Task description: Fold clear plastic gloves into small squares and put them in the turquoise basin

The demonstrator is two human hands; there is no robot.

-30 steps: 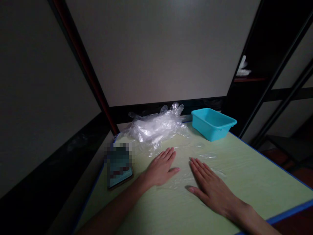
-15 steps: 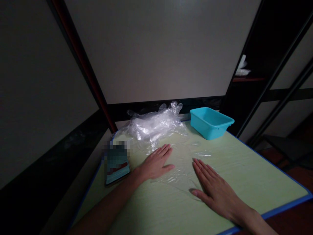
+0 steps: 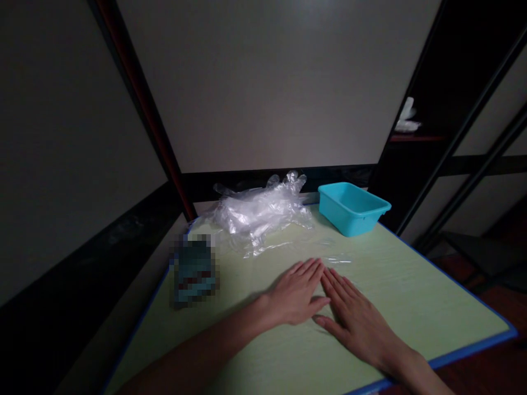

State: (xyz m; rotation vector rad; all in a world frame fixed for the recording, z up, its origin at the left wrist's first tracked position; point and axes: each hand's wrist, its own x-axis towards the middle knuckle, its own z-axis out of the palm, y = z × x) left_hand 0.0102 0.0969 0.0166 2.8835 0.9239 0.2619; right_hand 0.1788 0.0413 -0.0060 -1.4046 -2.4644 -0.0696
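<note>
A clear disposable plastic glove (image 3: 338,259) lies spread on the pale green table, mostly hidden beneath my hands. My left hand (image 3: 297,293) rests flat on it, fingers stretched out and thumb apart. Close by on the right, my right hand (image 3: 357,318) also lies flat with its fingers straight. The fingertips of both hands nearly meet, and I cannot tell whether they touch. Behind them sits a crumpled pile of clear plastic gloves (image 3: 263,213), some of its fingers sticking up against the back panel.
A turquoise plastic basin (image 3: 353,211) stands at the back right of the table (image 3: 428,307), which has a blue edge. At the left edge is a dark, pixelated flat object (image 3: 195,274). A large grey panel (image 3: 272,88) rises directly behind.
My left hand has slid right across the flat glove, up beside my right hand. My right hand has stayed nearly in place.
</note>
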